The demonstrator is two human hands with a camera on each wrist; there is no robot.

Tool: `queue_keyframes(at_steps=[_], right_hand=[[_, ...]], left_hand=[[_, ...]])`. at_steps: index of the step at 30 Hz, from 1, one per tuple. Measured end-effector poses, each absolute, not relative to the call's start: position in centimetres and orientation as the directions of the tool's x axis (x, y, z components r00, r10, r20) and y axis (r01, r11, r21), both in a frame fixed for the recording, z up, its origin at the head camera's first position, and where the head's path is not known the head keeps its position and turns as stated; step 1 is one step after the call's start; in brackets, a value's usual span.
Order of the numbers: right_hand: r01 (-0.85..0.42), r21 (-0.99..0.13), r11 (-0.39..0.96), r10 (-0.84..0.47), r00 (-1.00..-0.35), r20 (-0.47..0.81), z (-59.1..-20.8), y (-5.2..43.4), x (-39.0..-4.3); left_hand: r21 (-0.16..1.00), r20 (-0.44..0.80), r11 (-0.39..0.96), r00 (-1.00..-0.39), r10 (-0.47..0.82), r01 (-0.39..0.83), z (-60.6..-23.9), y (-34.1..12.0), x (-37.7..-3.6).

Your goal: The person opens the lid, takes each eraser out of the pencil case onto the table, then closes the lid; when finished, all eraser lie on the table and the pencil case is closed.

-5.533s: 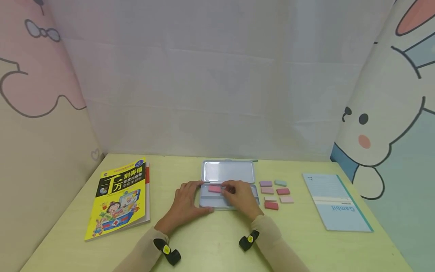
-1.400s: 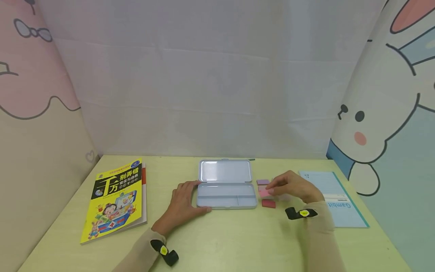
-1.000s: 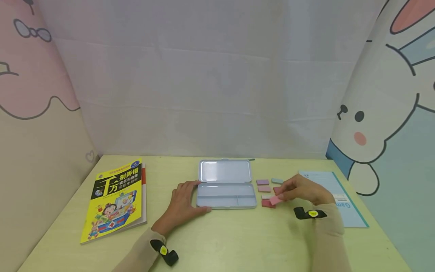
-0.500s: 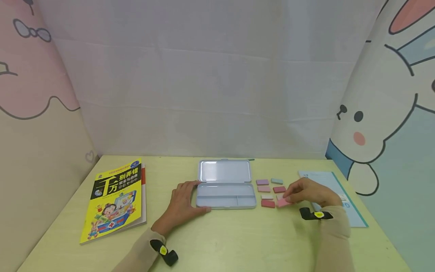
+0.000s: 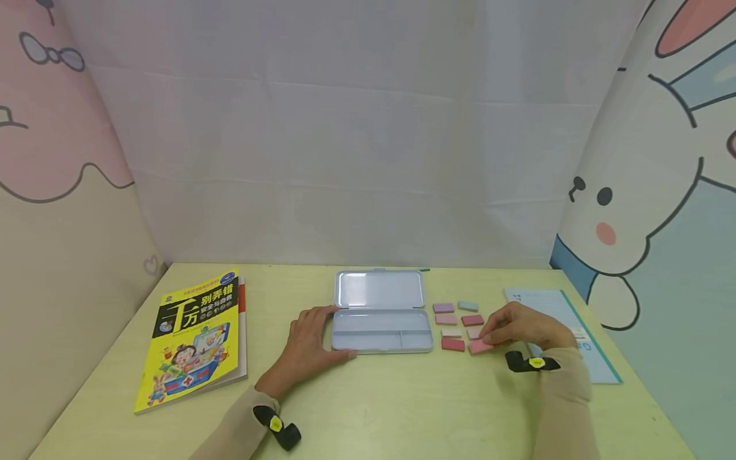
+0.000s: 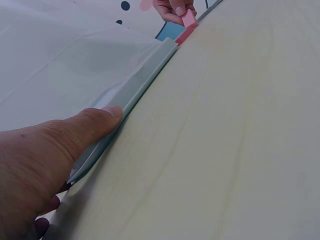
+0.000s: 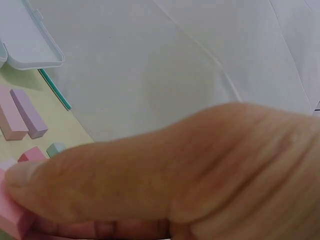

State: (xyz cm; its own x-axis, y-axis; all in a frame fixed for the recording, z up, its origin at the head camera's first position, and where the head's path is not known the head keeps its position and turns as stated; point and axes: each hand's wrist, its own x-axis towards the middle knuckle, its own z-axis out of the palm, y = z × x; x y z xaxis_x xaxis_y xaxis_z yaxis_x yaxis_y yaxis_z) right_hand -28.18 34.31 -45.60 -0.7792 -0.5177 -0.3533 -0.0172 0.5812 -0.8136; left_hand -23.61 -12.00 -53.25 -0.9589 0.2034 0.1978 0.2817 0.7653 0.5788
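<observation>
Honestly, the risk I see is the right hand [image 5: 517,327] bumping its neighbours: its fingertips pinch a flat pink rectangular eraser block [image 5: 479,346] that sits low at the table, and the darker red block [image 5: 453,344] lies just beside it toward the tin, with a pale one [image 5: 474,333] just behind the pinch. A careless slide would shove that neat little grid out of line (the blocks look light and smooth, so they'd skid easily on the pale yellow-green tabletop [image 5: 374,402]).

The pinched block looks matte, soft pink, thin with squared edges, its long side roughly level. Whether it's fully resting on the table I can't tell.

Over on the far side from the pinch, the left hand [image 5: 307,342] lies flat with relaxed fingers, thumb against the end of the open light-grey metal tin [image 5: 382,348], steadying it.
</observation>
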Motion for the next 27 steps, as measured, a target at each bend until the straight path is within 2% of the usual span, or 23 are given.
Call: queue_keyframes(at_steps=[17,27], right_hand=[[0.074,-0.799,0.597,-0.448,-0.795,-0.409,-45.42,34.55,-27.88],[0.078,-0.801,0.593,-0.444,-0.799,-0.406,-45.04,34.96,-27.62]], left_hand=[[0.575,0.189,0.771,-0.961,0.202,0.275,-53.28,-11.99,-23.63],[0.578,0.192,0.770,-0.962,0.197,0.272,-53.41,-12.00,-23.60]])
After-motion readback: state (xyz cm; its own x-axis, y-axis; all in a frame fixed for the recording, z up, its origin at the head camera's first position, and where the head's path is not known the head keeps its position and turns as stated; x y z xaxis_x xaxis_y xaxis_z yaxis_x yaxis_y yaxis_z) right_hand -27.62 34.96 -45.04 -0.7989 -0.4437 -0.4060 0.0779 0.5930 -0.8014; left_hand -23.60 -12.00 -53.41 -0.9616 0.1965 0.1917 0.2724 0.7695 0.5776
